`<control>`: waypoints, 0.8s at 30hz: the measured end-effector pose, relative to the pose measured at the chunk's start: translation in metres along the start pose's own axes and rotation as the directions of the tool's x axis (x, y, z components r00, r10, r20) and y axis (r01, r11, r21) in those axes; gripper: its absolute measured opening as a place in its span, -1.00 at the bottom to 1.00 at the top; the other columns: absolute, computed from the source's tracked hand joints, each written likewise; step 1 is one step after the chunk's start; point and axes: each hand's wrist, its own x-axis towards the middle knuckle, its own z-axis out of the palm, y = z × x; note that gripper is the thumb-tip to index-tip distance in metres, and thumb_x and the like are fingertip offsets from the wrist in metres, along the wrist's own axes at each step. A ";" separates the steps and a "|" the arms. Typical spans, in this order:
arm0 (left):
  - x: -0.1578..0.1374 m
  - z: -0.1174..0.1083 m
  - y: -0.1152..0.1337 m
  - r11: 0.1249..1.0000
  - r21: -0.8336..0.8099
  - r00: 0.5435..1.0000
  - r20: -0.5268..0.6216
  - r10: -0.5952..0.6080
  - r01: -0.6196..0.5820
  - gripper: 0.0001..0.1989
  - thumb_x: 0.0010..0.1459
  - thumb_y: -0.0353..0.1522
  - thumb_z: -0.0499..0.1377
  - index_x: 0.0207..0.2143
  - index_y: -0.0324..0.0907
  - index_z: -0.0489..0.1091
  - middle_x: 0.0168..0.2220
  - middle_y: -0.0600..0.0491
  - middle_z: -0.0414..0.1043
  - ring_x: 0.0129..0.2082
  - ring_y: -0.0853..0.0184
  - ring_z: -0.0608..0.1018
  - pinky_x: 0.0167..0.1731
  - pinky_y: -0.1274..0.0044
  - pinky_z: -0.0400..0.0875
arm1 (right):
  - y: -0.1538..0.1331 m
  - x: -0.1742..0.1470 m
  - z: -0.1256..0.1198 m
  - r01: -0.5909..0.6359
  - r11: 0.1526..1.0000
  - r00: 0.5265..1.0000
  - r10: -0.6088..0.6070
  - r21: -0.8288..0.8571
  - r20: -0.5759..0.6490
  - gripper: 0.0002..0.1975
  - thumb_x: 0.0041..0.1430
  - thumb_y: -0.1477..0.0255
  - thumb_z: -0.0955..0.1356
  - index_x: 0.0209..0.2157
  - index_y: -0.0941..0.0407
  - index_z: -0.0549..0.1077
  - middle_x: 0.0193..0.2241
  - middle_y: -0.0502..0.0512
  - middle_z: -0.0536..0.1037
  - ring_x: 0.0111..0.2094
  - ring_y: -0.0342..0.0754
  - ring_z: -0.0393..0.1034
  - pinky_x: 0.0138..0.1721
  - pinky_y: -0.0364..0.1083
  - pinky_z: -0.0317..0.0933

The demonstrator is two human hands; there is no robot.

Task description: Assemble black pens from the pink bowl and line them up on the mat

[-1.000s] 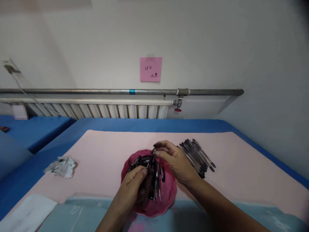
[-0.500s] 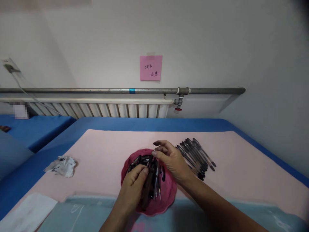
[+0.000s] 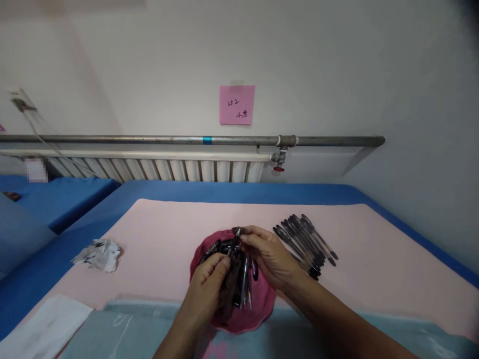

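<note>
My left hand point(image 3: 205, 281) is closed, thumb and index finger pinching a dark pen point(image 3: 234, 243) whose metal tip points up and to the right. My right hand point(image 3: 271, 254) has its thumb and curled fingers closed about the pen's tip end; the fingertips are stained dark. Both hands are over a crimson bowl point(image 3: 264, 311) with a wavy rim. Inside it lie several black and clear pen parts point(image 3: 245, 284). A dark brown cloth point(image 3: 229, 294) hangs beneath my left fingers, partly hidden by that hand.
Right of the bowl, several clear-barrelled pens point(image 3: 305, 244) lie in a slanted row on the pink sheet point(image 3: 164, 239). A crumpled, stained tissue point(image 3: 101, 255) and a folded white paper point(image 3: 47, 324) are at left. A teal cloth point(image 3: 138, 329) runs along the front. Behind stands a radiator point(image 3: 194, 170).
My right fingers, spread before, have closed in around the pen's tip. The metal tip shows more plainly now. My left hand keeps its pinch, and the view has shifted slightly.
</note>
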 end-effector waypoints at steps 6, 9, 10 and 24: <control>0.001 -0.002 -0.001 1.000 -0.007 0.999 0.036 -0.010 0.011 -0.68 0.05 -0.12 0.17 -0.45 -0.20 0.30 -0.62 0.22 0.08 -0.65 0.53 0.12 -0.64 0.64 0.00 | -0.001 0.000 0.001 -0.008 1.000 1.000 0.008 -0.001 0.009 -0.81 -0.23 0.45 0.48 -0.46 0.16 0.53 -0.53 -0.04 0.49 -0.53 -0.21 0.28 -0.42 -0.18 0.15; 0.002 -0.002 -0.002 1.000 0.006 0.999 0.047 0.011 -0.011 -0.70 0.05 -0.14 0.17 -0.43 -0.21 0.32 -0.57 0.17 0.17 -0.58 0.49 0.22 -0.57 0.62 0.11 | -0.001 0.000 0.002 -0.009 1.000 1.000 0.009 0.013 -0.020 -0.81 -0.28 0.46 0.51 -0.53 0.15 0.48 -0.60 -0.09 0.44 -0.57 -0.23 0.25 -0.46 -0.19 0.14; 0.002 -0.002 -0.003 1.000 0.013 0.999 0.049 0.018 -0.019 -0.70 0.06 -0.14 0.17 -0.43 -0.21 0.33 -0.55 0.16 0.19 -0.56 0.47 0.24 -0.54 0.62 0.13 | -0.001 0.000 0.002 -0.010 1.000 1.000 0.010 0.015 -0.021 -0.79 -0.29 0.46 0.52 -0.53 0.15 0.47 -0.60 -0.10 0.43 -0.58 -0.23 0.25 -0.47 -0.20 0.14; 0.002 -0.003 -0.003 0.998 0.047 0.999 0.038 0.033 -0.035 -0.69 0.04 -0.13 0.18 -0.42 -0.23 0.37 -0.55 0.14 0.22 -0.55 0.47 0.24 -0.55 0.62 0.15 | 0.001 0.001 0.000 -0.003 1.000 1.000 0.002 -0.029 -0.016 -0.82 -0.24 0.41 0.50 -0.54 0.16 0.48 -0.58 -0.07 0.45 -0.54 -0.20 0.26 -0.41 -0.17 0.13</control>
